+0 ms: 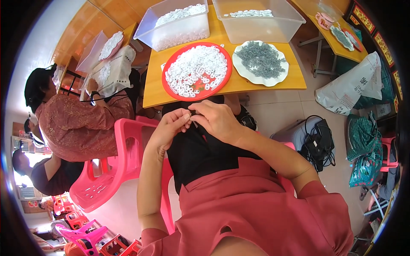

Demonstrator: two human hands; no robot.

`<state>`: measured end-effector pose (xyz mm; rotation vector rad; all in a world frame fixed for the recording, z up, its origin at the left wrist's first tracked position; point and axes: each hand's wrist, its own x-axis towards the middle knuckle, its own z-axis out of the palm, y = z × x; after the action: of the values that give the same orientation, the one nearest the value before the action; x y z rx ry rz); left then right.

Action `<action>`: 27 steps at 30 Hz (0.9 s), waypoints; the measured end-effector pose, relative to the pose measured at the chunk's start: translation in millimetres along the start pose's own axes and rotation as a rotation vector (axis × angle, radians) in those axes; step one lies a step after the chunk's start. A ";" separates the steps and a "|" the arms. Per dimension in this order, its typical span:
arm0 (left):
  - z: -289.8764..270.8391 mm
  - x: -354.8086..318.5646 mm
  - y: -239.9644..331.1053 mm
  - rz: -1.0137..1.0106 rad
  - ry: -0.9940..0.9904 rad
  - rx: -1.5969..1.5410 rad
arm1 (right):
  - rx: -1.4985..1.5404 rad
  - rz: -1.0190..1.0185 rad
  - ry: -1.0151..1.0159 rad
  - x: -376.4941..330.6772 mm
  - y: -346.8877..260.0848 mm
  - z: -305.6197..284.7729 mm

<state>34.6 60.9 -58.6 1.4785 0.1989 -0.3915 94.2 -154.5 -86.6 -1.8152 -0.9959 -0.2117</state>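
Note:
Above my lap, just short of the table's front edge, both hands meet with fingertips pinched together. My left hand [174,123] is closed, thumb against forefinger. My right hand [217,122] is closed too, its fingers curled in toward the left fingertips. Whatever is between them is too small and covered to make out. Beyond the hands, a red round tray [229,64] holds a heap of small white plastic pieces [197,67] with oval holes. To its right, a white scallop-edged plate [278,78] bears a pile of small grey rod-like pieces [261,59].
Two clear plastic bins [260,30] with white pieces stand at the table's [294,77] back. A pink chair [124,158] and a seated person [81,123] are at left. A grey box with black cables [318,141] and white [354,87] and green sacks [363,136] lie right.

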 end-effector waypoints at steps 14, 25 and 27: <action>-1.0 77.1 1.3 0.341 0.380 0.500 | 0.197 0.081 0.063 -0.6 -5.3 -0.1; 12.3 157.9 23.9 0.399 0.405 1.225 | 0.096 -0.028 0.036 -3.5 6.1 3.6; 18.6 159.2 32.5 0.293 0.368 1.209 | 0.095 -0.025 0.046 -5.8 8.1 4.8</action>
<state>191.4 22.7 -85.0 2.7305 0.0104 0.0585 94.9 -154.8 -97.6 -1.7055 -0.9808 -0.2167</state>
